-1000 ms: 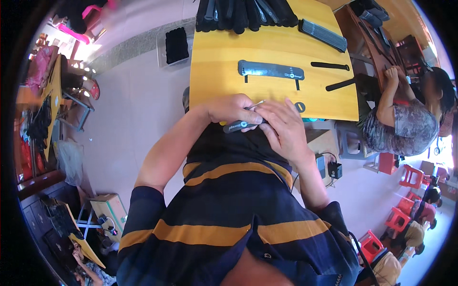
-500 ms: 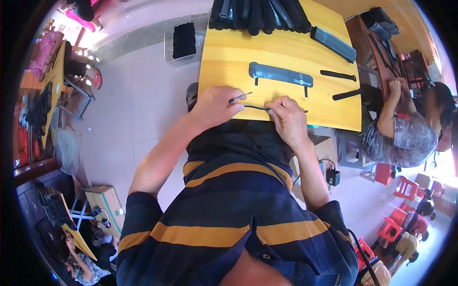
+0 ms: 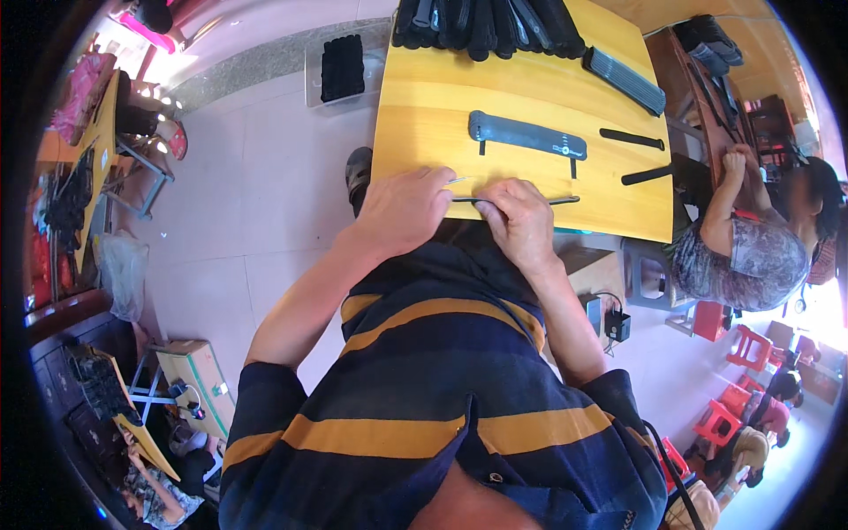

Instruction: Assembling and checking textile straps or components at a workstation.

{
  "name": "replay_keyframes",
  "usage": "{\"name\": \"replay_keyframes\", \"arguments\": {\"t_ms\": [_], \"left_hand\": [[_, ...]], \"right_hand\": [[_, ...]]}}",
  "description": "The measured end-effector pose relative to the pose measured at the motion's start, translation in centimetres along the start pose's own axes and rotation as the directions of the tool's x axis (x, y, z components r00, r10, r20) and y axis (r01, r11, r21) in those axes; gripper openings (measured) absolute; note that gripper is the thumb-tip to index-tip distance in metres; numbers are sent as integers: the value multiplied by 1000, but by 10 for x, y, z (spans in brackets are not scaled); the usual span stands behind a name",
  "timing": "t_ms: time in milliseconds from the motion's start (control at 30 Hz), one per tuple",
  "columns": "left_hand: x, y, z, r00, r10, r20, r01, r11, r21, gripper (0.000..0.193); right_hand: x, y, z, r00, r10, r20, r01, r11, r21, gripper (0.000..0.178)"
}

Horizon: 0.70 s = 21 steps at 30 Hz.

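At the near edge of the yellow table [image 3: 424, 97], my left hand [image 3: 408, 210] is closed on a thin metal-tipped tool [image 3: 456, 181]. Only the tool's tip shows past the fingers. My right hand [image 3: 517, 216] pinches a narrow black strip [image 3: 564, 200]. One end sticks out to the right over the tabletop; the other runs toward my left fingers, and I cannot tell if they grip it too. Beyond my hands lies a flat dark grey band [image 3: 530, 138] with small white marks and two short black tabs. To its right are two black straps [image 3: 632, 140].
Black bands are heaped [image 3: 486, 26] at the table's far edge, beside a neat stack of grey strips [image 3: 624, 81]. A clear bin [image 3: 311, 84] with a black bundle stands left of the table. A co-worker [image 3: 751, 238] sits at the right by a brown table.
My right hand has slid left along the strip, closer to my left hand. More of the strip's right end shows now. My left hand still holds the tool.
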<state>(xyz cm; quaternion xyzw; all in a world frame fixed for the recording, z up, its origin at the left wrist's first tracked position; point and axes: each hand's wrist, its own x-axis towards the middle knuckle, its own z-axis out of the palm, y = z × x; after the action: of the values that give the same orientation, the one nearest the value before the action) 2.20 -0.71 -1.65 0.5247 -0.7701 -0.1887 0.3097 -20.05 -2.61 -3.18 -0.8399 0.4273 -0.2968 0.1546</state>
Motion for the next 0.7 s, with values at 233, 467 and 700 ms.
{"name": "replay_keyframes", "arguments": {"t_ms": [233, 467, 700], "left_hand": [[-18, 3, -17, 987, 10, 159, -27, 994, 104, 22], [-20, 10, -11, 985, 68, 161, -93, 984, 151, 22], [-20, 11, -10, 981, 12, 192, -42, 987, 157, 27]], "right_hand": [[-1, -2, 2, 999, 25, -45, -23, 999, 45, 11], [-3, -2, 5, 998, 17, -68, -15, 999, 30, 13], [-5, -1, 7, 996, 21, -92, -17, 999, 42, 13]]}}
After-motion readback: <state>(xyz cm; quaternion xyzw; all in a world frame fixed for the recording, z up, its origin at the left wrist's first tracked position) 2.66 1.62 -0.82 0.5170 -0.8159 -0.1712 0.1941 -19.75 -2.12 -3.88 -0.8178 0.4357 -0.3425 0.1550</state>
